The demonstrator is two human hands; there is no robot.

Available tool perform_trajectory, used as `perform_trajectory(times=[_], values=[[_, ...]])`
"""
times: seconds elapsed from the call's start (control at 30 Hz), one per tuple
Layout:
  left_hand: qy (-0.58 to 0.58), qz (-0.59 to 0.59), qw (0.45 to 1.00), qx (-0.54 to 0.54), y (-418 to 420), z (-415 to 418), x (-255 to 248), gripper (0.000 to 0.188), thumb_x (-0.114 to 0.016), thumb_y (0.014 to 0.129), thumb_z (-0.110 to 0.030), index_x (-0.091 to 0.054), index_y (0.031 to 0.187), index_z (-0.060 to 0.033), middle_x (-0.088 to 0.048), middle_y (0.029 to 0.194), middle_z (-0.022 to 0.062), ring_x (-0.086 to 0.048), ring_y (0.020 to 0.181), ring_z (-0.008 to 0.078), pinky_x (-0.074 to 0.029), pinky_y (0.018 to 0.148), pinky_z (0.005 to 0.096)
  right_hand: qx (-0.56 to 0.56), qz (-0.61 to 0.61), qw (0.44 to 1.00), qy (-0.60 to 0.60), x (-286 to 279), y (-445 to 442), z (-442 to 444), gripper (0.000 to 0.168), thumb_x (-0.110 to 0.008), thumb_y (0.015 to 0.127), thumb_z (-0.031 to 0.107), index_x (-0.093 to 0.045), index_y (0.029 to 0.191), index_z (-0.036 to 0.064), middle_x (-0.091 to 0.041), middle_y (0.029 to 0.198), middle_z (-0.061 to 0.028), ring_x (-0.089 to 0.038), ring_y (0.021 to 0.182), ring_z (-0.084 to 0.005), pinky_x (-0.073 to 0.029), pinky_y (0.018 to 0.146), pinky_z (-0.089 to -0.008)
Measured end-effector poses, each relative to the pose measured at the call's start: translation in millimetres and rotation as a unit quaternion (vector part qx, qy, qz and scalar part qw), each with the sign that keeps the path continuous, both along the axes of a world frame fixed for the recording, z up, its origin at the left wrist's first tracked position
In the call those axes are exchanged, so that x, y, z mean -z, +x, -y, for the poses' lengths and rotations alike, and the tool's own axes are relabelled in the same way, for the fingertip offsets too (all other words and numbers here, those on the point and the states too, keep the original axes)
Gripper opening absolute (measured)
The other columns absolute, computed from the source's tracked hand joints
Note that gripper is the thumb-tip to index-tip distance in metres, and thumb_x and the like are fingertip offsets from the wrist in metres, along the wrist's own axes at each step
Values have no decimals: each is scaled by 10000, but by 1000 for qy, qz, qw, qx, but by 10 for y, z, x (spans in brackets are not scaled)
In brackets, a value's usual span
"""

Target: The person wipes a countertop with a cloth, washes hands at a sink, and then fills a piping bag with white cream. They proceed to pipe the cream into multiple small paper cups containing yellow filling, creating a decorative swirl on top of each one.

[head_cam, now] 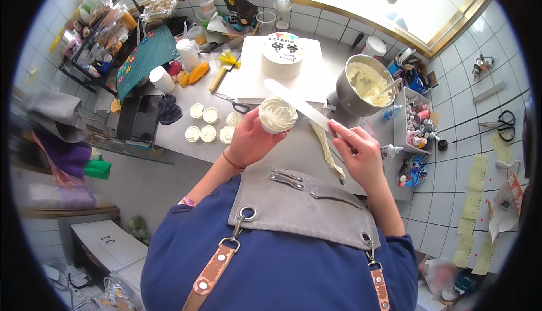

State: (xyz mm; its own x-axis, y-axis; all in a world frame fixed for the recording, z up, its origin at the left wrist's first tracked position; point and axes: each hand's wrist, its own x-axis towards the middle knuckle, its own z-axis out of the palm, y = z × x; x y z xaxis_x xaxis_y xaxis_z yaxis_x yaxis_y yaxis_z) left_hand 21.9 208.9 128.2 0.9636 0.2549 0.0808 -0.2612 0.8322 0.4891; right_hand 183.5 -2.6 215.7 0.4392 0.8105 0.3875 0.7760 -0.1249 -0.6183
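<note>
My left hand (pixel 247 139) holds up a small white cup (pixel 277 115) topped with a swirl of pale cream. A long icing spatula (pixel 296 103) is gripped in my right hand (pixel 355 150), its blade slanting up and left just past the cream's upper right edge. Whether blade and cream touch, I cannot tell. Several similar cream-filled cups (pixel 208 133) stand on the metal table left of my hand, one partly hidden by it. Below the spatula lies a used piping bag (pixel 325 148) with a metal tip. Beyond, a decorated white cake (pixel 281 63) sits on a white board (pixel 250 86).
A steel mixing bowl (pixel 344 88) of cream with a spatula in it stands right of the cake. Scissors (pixel 240 107) and a yellow-handled tool (pixel 217 79) lie left of the board. A bin of small bottles (pixel 419 120) lines the right wall; a green cutting mat (pixel 146 61) leans at left.
</note>
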Motion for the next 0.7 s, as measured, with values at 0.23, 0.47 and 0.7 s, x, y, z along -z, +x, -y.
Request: perform_trajectory(times=[0.23,0.47,0.7], values=[[-47,-46,998,-5,342,263,24,481,-253,1059,-395,-451,1379,-95,-567,1270,102,-568,1081,266,-473,919,347,5,-5,999,-49,99,379,216,307,-702,867,199,-707,1174,196,-641,767,-58,-613,610,-176,-489,582,-306],[-56,-43,997,8,268,199,54,506,-231,1062,-412,-435,1389,-84,-562,1265,120,-581,1070,270,-494,916,339,-5,-28,998,-62,120,279,155,299,-701,868,204,-709,1167,207,-641,769,-57,-623,616,-182,-492,582,-307],[-53,-58,997,8,112,60,52,486,-258,1061,-400,-439,1380,-81,-564,1261,115,-584,1081,266,-493,939,347,-22,-23,998,-61,105,60,48,290,-694,873,207,-708,1163,209,-634,764,-57,-611,604,-191,-491,575,-316]])
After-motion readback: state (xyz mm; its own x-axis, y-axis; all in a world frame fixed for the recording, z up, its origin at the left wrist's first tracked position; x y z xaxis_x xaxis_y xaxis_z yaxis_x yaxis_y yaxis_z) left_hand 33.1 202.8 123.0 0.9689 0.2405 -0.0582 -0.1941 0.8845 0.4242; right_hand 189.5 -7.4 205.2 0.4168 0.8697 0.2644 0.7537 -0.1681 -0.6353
